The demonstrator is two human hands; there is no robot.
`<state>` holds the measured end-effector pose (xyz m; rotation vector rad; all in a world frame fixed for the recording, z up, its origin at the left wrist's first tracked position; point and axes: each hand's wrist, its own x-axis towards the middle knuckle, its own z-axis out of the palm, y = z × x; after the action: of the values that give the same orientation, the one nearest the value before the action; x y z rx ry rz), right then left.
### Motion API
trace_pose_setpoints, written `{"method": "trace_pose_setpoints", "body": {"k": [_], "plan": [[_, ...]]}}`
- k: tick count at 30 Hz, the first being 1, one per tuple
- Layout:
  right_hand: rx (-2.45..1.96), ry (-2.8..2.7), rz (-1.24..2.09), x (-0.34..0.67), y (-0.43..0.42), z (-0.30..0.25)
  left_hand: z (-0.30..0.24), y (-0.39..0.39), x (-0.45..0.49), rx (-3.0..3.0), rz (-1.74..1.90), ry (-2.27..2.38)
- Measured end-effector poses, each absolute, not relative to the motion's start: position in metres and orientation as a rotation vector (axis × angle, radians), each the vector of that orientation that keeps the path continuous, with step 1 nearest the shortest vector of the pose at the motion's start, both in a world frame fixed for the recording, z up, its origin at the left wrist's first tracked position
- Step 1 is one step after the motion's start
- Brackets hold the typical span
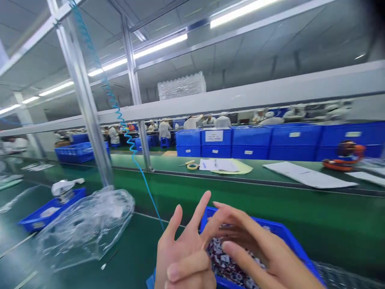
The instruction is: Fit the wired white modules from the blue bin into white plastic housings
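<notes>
My left hand (188,253) is raised with its palm toward me, two fingers stretched up and others curled in. I see nothing held in it. My right hand (258,245) reaches across from the right, thumb and fingers apart, its fingertips at or close to the left hand's fingers; whether they touch I cannot tell. No object shows in the right hand either. Behind and below both hands stands a blue bin (284,232) holding many small dark and silvery parts (221,257). The hands partly hide the bin and its contents.
Left lie a crumpled clear plastic bag (87,224) and a blue tray (33,224) with a white device. A coiled blue hose (129,140) hangs down. The ledge carries tape (193,166), papers (219,165) and an orange object (338,164). Beyond are blue crates (249,140) and people.
</notes>
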<state>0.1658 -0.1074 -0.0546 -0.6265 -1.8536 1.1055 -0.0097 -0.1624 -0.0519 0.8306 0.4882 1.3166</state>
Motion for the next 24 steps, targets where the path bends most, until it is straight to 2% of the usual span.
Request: {"method": "trace_pose_setpoints", "body": {"k": [9,12,18,24], "plan": [[-0.602,-1.546,1.311,0.148,-0.107,-0.052,-0.053,-0.134,0.021,0.814,1.292,0.56],[-0.619,-1.467,1.281,0.143,-0.111,-0.049,-0.066,-0.127,0.021,0.804,1.245,0.545],[-0.756,-1.344,1.351,0.136,-0.123,-0.04,-0.084,-0.117,0.031,0.789,1.372,0.395],[-0.897,-1.225,1.239,0.142,-0.117,-0.048,-0.08,-0.133,0.027,0.846,1.245,0.54]]}}
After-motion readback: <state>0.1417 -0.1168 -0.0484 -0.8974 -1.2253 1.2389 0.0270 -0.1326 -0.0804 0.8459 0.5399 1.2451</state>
